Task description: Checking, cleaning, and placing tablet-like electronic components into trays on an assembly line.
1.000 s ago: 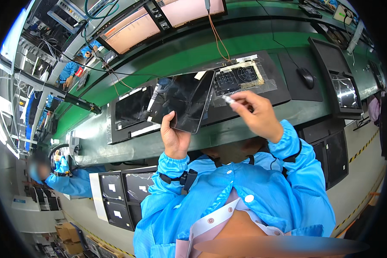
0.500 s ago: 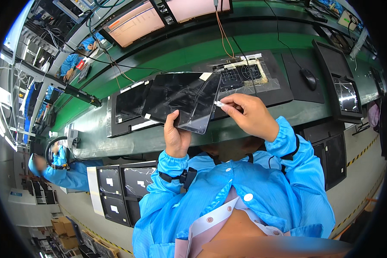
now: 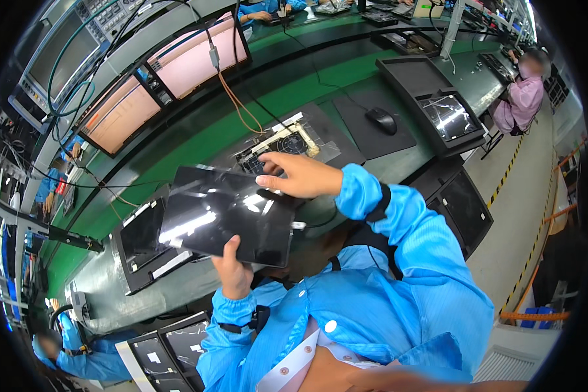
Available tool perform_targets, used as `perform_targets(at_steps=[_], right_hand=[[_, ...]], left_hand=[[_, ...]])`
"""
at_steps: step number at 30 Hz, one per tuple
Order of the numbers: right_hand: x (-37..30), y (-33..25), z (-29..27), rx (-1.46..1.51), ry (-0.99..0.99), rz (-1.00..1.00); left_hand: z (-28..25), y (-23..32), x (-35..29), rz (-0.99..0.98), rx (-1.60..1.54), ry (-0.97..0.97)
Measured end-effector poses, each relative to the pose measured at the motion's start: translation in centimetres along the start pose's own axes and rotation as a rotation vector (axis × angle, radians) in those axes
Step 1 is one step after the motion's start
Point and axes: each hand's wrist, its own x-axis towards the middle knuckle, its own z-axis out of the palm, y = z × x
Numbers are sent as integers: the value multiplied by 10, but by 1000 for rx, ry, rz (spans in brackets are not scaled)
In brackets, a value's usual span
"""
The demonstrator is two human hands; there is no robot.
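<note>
A black tablet (image 3: 219,212) with a glossy, reflecting screen is held tilted above the bench. My left hand (image 3: 234,271) grips its lower edge, thumb on the front and fingers out of sight behind. At the tablet's right edge sits a small white plug (image 3: 298,225), with a dark cable trailing right from it. My right hand (image 3: 300,176) is at the tablet's upper right, off the plug. Its thumb reaches over the screen's edge while the curled index finger stands apart above. Whether the thumb presses on the glass cannot be made out.
Beyond the tablet lies a black fixture board (image 3: 333,153) with taped patterns. A mouse (image 3: 381,121) rests on a dark mat (image 3: 398,144), left of a black tray (image 3: 438,98). Another dark panel (image 3: 144,235) lies left. Monitors (image 3: 196,59) stand behind; co-workers sit left and right.
My right hand has left the white plug and moved to the tablet's upper edge. The tablet has turned, its screen now showing bright reflections. The whole view has swung right.
</note>
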Motion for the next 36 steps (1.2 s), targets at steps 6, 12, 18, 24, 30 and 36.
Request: perform_targets(at_steps=[6, 12, 18, 24, 30, 36], right_hand=[[20, 31, -44, 488, -265, 343], [35, 64, -122, 333, -227, 375], [75, 98, -142, 116, -340, 445], [112, 133, -131, -68, -569, 487], [115, 151, -117, -424, -433, 59], [38, 85, -128, -511, 71, -197]], left_hand=[[39, -29, 17, -229, -60, -147], [67, -61, 3, -704, -245, -610], [70, -32, -5, -156, 689, -1153], [36, -45, 93, 665, 1351, -496], [23, -78, 115, 525, 1550, -467], [23, -78, 114, 573, 1585, -398]])
